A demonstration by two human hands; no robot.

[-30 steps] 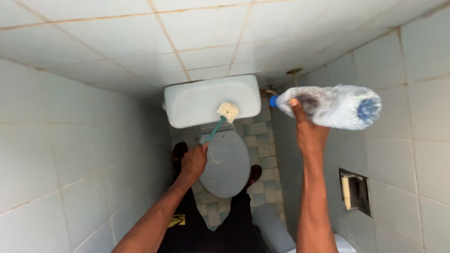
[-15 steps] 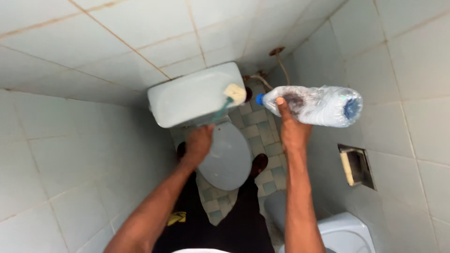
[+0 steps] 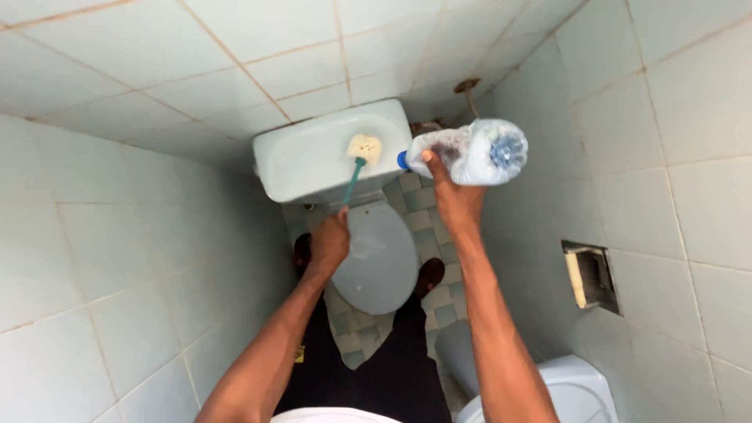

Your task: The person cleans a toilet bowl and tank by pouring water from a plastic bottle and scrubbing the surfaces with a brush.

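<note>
My left hand (image 3: 330,241): closed on green-handled brush (image 3: 362,153), head now pressed on cistern lid (image 3: 313,157), moved in from rt edge. My right hand (image 3: 454,196): gripping clear bottle (image 3: 470,153) tipped sideways, just rt of brush. Toilet lid (image 3: 380,258) shut, below both hands.

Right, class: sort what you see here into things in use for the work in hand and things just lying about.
In use:
left hand holding brush
brush head on cistern lid
right hand holding tipped bottle

Lying about:
closed toilet seat
wall recess
white bucket
</note>
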